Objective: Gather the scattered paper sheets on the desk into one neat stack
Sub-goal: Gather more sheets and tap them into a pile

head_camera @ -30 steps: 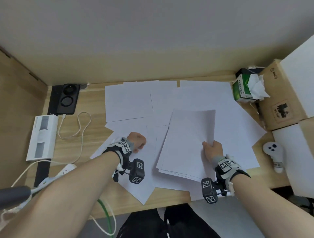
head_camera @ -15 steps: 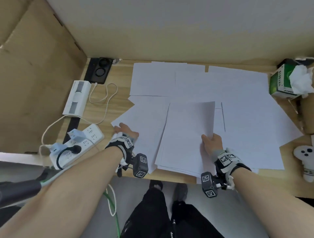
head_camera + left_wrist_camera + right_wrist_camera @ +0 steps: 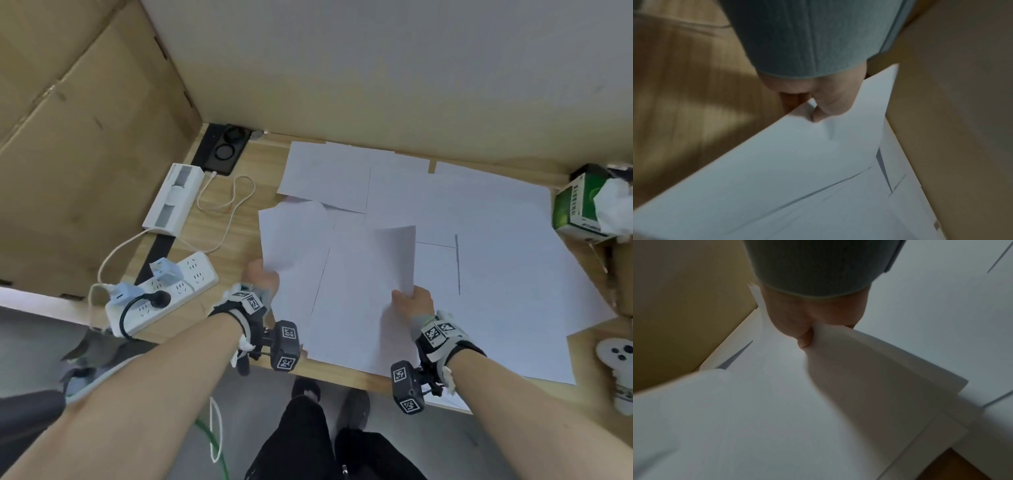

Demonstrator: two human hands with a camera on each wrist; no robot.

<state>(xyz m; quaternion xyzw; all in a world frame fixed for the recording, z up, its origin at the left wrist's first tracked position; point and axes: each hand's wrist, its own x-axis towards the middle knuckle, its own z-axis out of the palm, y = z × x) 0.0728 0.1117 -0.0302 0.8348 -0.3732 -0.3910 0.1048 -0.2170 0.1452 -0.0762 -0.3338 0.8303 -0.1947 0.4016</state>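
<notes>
At the far left of the head view, a cardboard panel (image 3: 85,137) stands against the wooden desk (image 3: 239,246). A black twin-ring device (image 3: 226,149) lies in the back corner. Just in front of it sits a white rectangular unit (image 3: 171,200), with a white cable (image 3: 226,205) looping beside it. A white power strip (image 3: 161,298) lies near the front edge, carrying a black plug and pale adapters.

The left hand (image 3: 262,275) pinches the near left edge of a single sheet (image 3: 291,240). The left wrist view shows the thumb on top of this sheet and the fingers beneath it. The sheet's far corner curls upward, clear of the papers below.

The gathered stack (image 3: 356,294) lies at the centre front of the desk, its near edge close to the desk edge. The right hand (image 3: 412,303) grips the stack at its right side, thumb on top, fingers underneath. The uppermost pages bow upward at that grip, as the right wrist view confirms.

Loose sheets (image 3: 479,222) cover the desk behind and to the right of the stack, overlapping one another up to the back wall.

At the far right, a green tissue box (image 3: 575,209) stands at the back, with white tissue protruding. A white controller (image 3: 618,363) lies near the front right corner.
</notes>
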